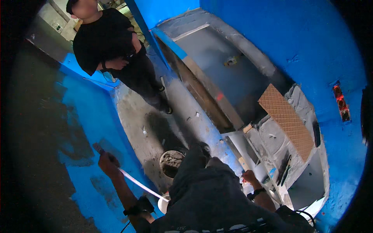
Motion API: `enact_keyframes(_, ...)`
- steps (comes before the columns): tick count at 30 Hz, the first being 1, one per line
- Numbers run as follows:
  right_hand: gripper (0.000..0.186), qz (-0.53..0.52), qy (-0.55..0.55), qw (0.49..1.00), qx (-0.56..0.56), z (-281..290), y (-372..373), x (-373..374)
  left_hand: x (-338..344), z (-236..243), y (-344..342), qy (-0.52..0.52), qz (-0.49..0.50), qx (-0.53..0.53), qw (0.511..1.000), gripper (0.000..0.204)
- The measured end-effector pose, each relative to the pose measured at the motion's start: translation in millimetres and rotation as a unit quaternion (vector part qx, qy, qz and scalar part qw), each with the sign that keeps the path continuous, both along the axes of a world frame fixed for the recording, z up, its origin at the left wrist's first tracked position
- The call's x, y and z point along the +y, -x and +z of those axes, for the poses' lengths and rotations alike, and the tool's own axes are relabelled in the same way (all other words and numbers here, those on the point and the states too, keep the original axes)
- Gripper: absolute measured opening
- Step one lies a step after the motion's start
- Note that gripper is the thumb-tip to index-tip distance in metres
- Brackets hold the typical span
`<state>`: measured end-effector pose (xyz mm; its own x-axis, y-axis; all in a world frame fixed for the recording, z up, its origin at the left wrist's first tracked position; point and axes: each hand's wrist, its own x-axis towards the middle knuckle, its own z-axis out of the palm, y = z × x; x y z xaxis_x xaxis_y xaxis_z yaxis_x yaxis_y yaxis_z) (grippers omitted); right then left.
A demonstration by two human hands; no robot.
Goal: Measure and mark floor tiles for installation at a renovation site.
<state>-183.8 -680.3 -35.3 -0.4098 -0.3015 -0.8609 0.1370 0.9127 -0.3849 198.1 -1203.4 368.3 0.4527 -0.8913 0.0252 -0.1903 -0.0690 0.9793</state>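
Dark shirt (pixel 217 198) nearest the camera, small dark tool (pixel 98 147) out at the left before a partly blue wall (pixel 83 132)

Look left of the body for the tool: flat-ended, perhaps a brush, at the far end of the left hand (pixel 108 163). Too dim to tell touching the wall from just apart. Likely to leave streaks or thin cover if pressed unevenly, judging by the ragged border between blue and bare grey-brown. Possible tug or spill at a white container (pixel 163 206) by the leg (pixel 190 167), because of a pale narrow strip (pixel 140 184) running down to it from near the left hand; cannot tell whether held, hung or merely lined up. Possible stumble, too, over a round bucket (pixel 162 169) of grey matter just beside the leg, with attention on the wall.

Left arm (pixel 124 190) stretched forward and outward, dark band (pixel 134 209) at the wrist, fingers curled around the tool. Right arm (pixel 265 200) bent closer in, right hand (pixel 249 177) low beside a cluttered counter (pixel 272 136), fingers folded, next to a light wooden piece (pixel 243 163); cannot tell pinching from mere nearness.

Farther out, tan patterned board (pixel 287 122) across the counter, black tools (pixel 286 169) nearby. At upper left, another person (pixel 101 42) in dark clothes, standing, forearms across the front.
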Motion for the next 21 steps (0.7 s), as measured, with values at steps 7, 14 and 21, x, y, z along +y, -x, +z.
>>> enact_keyframes(7, 0.014, 0.185, 0.202, 0.948, 0.164, -23.2, 17.8, -34.9, -93.6, -60.0, -57.1, 0.269, -0.105, -0.527, 0.799, 0.027)
enact_keyframes(14, 0.028, 0.547, 0.121, 0.703, 0.439, -29.7, 12.0, -111.3, -241.9, -140.9, -64.6, 0.173, -0.135, -0.507, 0.833, 0.021)
enact_keyframes(21, 0.024, 0.387, 0.035, 0.871, 0.301, -76.8, -66.1, -210.3, -378.1, -134.1, 18.8, 0.362, -0.246, -0.511, 0.740, 0.020)
